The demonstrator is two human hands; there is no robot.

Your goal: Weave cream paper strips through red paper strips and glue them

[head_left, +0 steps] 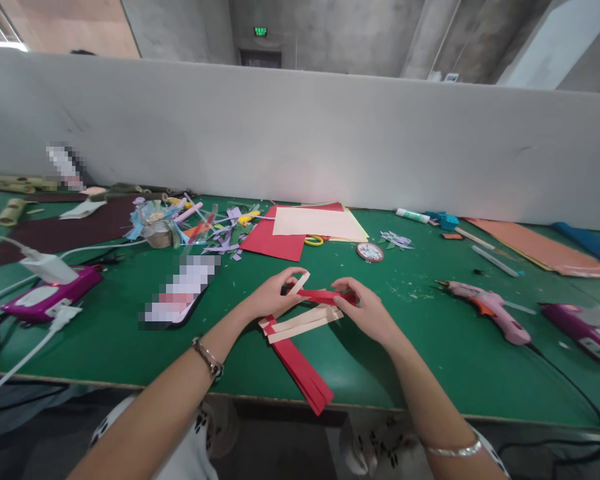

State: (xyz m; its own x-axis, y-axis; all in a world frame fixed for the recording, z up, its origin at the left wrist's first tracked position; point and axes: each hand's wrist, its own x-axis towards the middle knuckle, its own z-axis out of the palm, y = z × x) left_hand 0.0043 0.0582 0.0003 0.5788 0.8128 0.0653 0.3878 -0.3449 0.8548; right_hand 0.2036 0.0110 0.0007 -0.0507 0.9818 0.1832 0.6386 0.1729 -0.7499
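Red and cream paper strips are in my two hands above the green table. My left hand point(276, 295) has its fingers closed on a cream strip point(300, 283) and the left end of a red paper strip point(317, 295). The right end of that red strip is pinched in my right hand point(357, 305). Just below, more cream paper strips point(305, 324) cross over a bundle of long red strips point(303, 373), which slants toward the table's front edge. How the strips join near my left palm is partly hidden.
Red and cream paper sheets point(310, 221) lie at the back, near yellow scissors point(315, 240). To the right are a pink glue gun point(490, 310) with a cord and a purple power strip point(583, 330). A blurred phone point(185, 293) and another purple power strip point(55, 293) lie left.
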